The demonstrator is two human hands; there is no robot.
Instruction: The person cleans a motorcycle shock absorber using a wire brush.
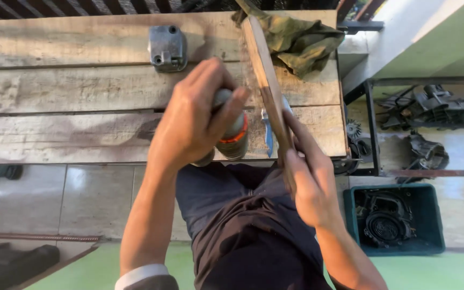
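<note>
My left hand (191, 115) is wrapped around a grey can (233, 134) with an orange band, held above the front edge of a wooden plank bench (71, 88). My right hand (307, 177) grips the near end of a thin wooden board (264, 75), tilted on edge and reaching toward the back of the bench. A small blue-handled tool (268, 134) lies on the bench between the can and the board.
A grey metal engine cover (167, 48) sits on the bench at the back. A crumpled olive rag (296, 40) lies behind the board. At the right stand a metal rack with engine parts (430, 107) and a green crate (393, 217) of parts.
</note>
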